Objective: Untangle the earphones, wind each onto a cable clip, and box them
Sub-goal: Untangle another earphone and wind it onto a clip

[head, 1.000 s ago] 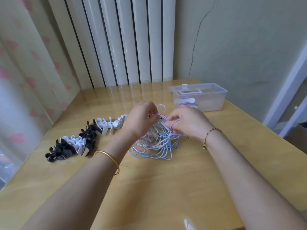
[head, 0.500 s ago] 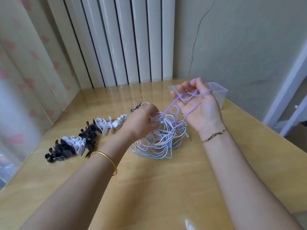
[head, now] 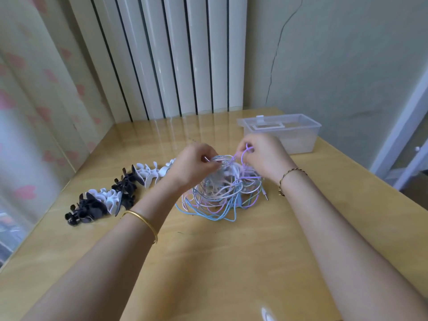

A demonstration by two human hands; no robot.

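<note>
A loose tangle of thin pastel earphone cables (head: 220, 200) lies on the glossy yellow wooden bench (head: 208, 262). The left hand (head: 194, 165) pinches strands at its top; the right hand (head: 264, 156) pinches a purple cable loop (head: 243, 154). Curved black and white plastic cable clips (head: 111, 198) lie to the left; a clear rectangular plastic box (head: 301, 140) stands farther right.

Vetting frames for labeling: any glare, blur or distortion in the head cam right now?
Head view: reflections of the radiator streak the far table. The left hand, right hand and earphones near the fingertips are softly motion-blurred. The wide angle splays the radiator fins outward. There is a white smear at the bottom edge; I cannot tell what it is.
</note>
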